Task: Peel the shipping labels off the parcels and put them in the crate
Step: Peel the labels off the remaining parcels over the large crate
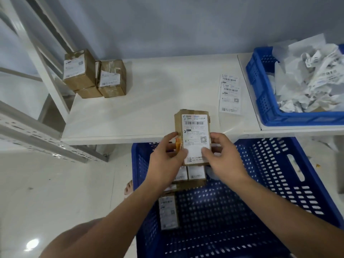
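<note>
White shelf [158, 94], curled hands [165, 157] [223, 158] around parcel [194, 130]

left grip [165, 157] + right grip [223, 159] hold parcel [178, 125] | label [195, 131] unpeeled | over floor crate [279, 164] | shelf [149, 108] behind

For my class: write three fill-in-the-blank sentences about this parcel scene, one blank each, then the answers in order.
1. The left hand and right hand hold one cardboard ____ above the floor crate.
2. The tabletop crate is full of crumpled ____.
3. Both crates are coloured ____.
Answers: parcel; labels; blue.
</note>
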